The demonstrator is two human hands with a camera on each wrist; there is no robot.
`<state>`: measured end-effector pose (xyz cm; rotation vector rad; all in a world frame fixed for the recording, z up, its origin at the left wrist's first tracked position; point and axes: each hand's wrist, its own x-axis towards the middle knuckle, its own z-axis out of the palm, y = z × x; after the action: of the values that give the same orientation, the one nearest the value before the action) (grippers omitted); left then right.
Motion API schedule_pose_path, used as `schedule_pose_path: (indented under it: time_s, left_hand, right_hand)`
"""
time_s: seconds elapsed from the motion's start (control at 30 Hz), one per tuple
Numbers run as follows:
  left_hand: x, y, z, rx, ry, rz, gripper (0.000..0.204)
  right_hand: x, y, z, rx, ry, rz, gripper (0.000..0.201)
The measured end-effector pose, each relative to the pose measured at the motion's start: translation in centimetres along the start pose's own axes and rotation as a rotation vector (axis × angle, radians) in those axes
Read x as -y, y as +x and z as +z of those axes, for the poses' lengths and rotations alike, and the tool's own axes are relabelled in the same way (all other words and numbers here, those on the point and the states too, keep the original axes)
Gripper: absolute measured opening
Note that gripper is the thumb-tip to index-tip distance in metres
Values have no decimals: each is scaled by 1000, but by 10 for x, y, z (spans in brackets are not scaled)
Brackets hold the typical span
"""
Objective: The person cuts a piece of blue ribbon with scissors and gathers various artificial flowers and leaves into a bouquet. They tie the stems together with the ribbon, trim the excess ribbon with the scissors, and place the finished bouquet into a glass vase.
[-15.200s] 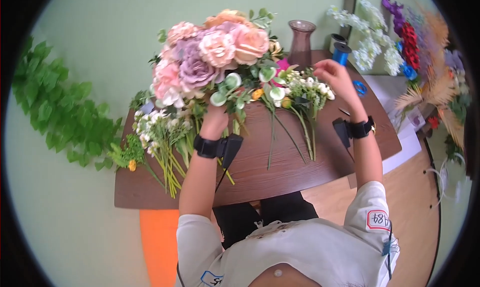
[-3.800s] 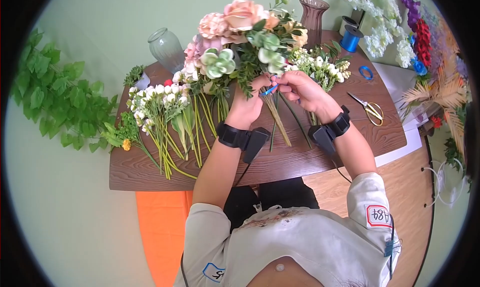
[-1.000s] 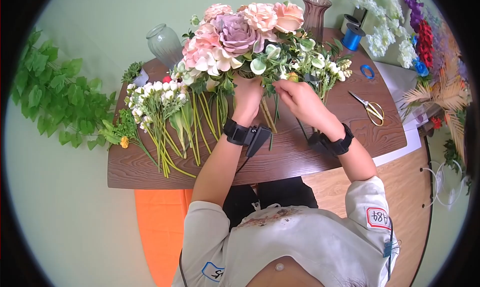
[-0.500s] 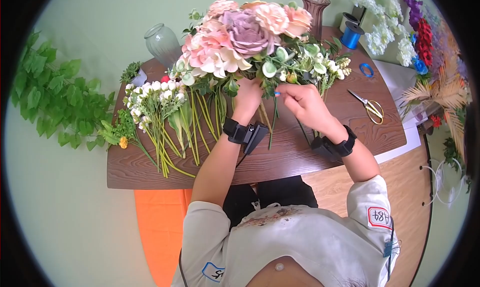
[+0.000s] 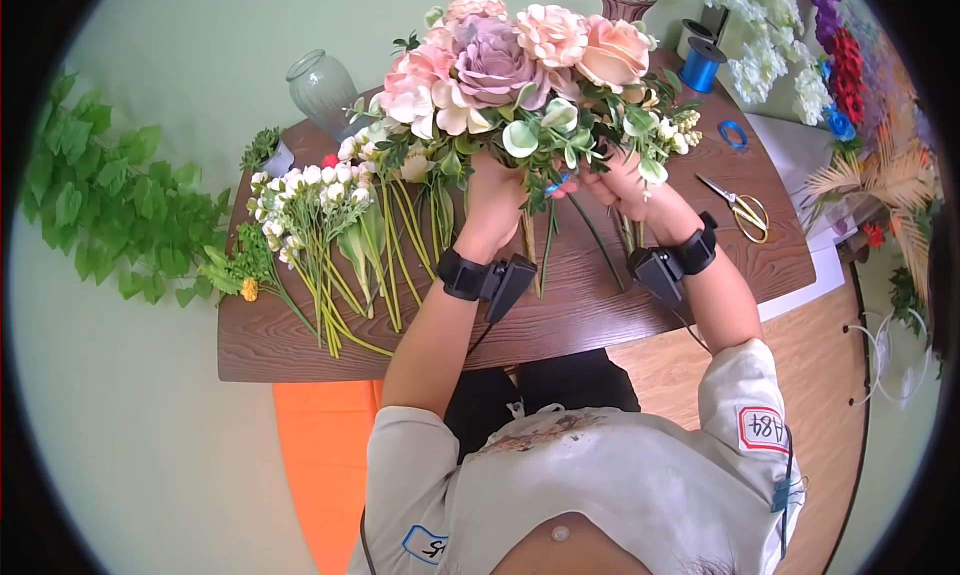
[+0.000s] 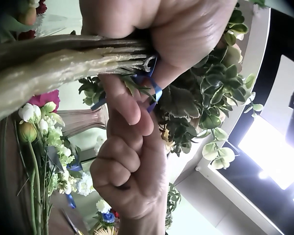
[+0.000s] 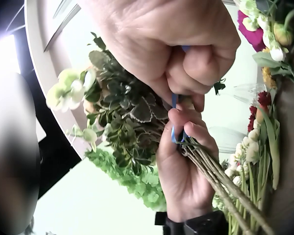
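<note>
My left hand (image 5: 492,207) grips a large artificial bouquet (image 5: 500,67) of pink, peach and mauve blooms by its stems, just under the flower heads. In the right wrist view the bare stems (image 7: 220,183) run down past the left palm. A narrow blue ribbon (image 7: 174,133) loops around the stems at the left thumb and fingertips. My right hand (image 5: 632,187) is close beside the left one, partly covered by leaves in the head view. Its fingers are curled and pinch the ribbon, as the right wrist view shows from close up.
White flower stems (image 5: 320,200) lie on the table's left side. Behind them stand a clear glass vase (image 5: 322,90) and a potted succulent (image 5: 265,151). At right are gold-handled scissors (image 5: 747,215), a ribbon coil (image 5: 733,135), a blue spool (image 5: 703,67) and a purple vase (image 5: 625,1).
Fifteen seconds ago the right hand was raised away from the bouquet. Half a second ago it was drawn slightly right; now it is back near the stems. The left hand keeps its grip.
</note>
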<state>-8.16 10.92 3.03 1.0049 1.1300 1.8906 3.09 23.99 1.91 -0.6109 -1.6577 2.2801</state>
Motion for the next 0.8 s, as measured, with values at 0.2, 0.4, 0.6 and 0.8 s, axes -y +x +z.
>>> schedule_pose_path:
  time_s: [0.2,0.4,0.6,0.8]
  left_hand:
    - [0,1,-4,56,-6,2,25]
    - [43,11,-29,-114,226,109,21]
    - [22,-3,-22,179,-90,84,21]
    - [-2,-12,-7,171,-211,60,11]
  right_hand:
    - [-1,1,6,44,120,-22,11]
    - [3,-6,16,40,111,-171,8]
    - [24,-27,48,-132,49,-304,18]
    - [27,-29,57,-174,222,-326,18]
